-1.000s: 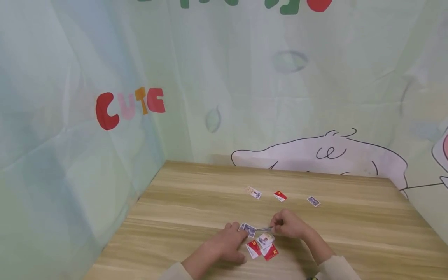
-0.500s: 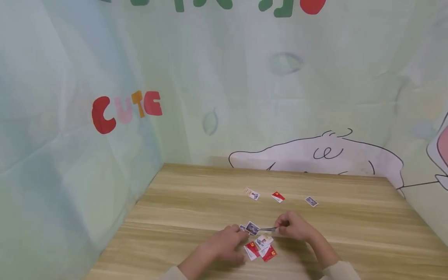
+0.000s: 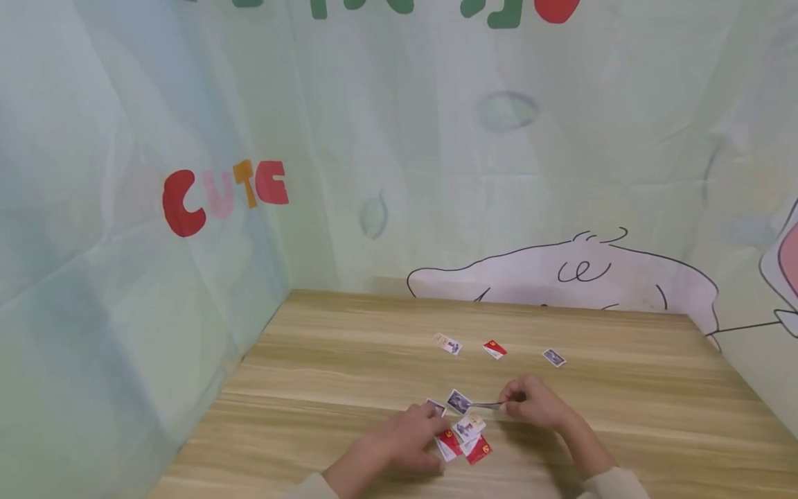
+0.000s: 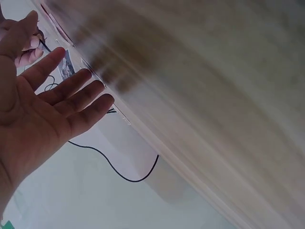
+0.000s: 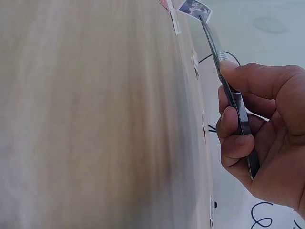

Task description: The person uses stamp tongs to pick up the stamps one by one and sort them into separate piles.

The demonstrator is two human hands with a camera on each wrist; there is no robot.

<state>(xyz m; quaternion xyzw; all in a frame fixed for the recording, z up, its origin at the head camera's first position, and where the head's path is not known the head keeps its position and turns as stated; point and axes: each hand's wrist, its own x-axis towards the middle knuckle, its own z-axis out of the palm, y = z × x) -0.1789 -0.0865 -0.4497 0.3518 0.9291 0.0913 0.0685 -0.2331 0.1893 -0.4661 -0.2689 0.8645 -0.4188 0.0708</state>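
My right hand (image 3: pixel 536 402) pinches a pair of metal tweezers (image 5: pixel 244 124) between thumb and curled fingers. At the tweezers' tips is a small card with a dark picture (image 3: pixel 459 400), raised off the table in the right wrist view. My left hand (image 3: pixel 408 438) spreads palm down just left of the cards, its fingers loosely extended. By its fingertips lies a second dark card (image 3: pixel 436 407), partly covered. Nearer me, a pale card with a figure (image 3: pixel 470 426) overlaps two red-and-white cards (image 3: pixel 479 450); the left fingers partly hide one of them.
Farther back on the wood-grain table (image 3: pixel 324 367) lie three separate cards in a row: a pale one (image 3: pixel 449 344), a red-and-white one (image 3: pixel 495 348) and a dark one (image 3: pixel 554 357). Printed cloth (image 3: pixel 349 138) hangs behind the table and along its left side.
The tweezers have drawn the dark card rightward, off the other dark card, and a gap now shows between them. My left hand has shifted slightly right, over a red card's edge.
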